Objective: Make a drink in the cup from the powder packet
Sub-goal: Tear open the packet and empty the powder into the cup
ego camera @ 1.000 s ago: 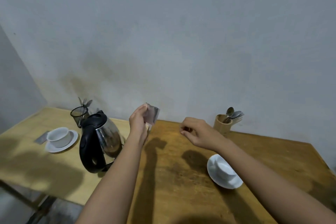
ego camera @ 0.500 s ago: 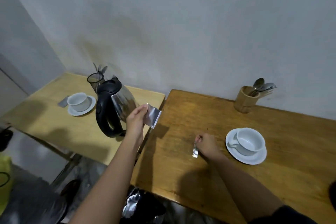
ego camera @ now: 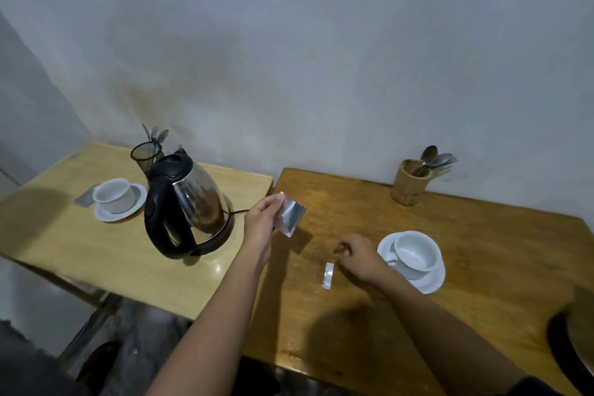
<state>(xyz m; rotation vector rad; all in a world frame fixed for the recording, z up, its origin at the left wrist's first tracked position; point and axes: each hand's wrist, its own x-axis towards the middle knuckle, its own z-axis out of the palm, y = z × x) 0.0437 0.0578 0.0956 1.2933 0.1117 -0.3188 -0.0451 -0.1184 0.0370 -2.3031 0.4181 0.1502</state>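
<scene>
Powder packet [ego camera: 290, 216], silvery, pinched upright at its left edge by the left hand [ego camera: 262, 222], above the gap between two tables. Right hand [ego camera: 358, 256] hovers empty, fingers loosely curled, having let go of the torn strip [ego camera: 328, 275], now flat on the darker table [ego camera: 482, 251] beside the white cup [ego camera: 416, 254]

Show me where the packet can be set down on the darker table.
Bare wood lies between the wooden spoon holder and the cup, and along the table's right side. It is crowded near the torn strip, right hand and saucer. The left hand holds the packet.
</scene>
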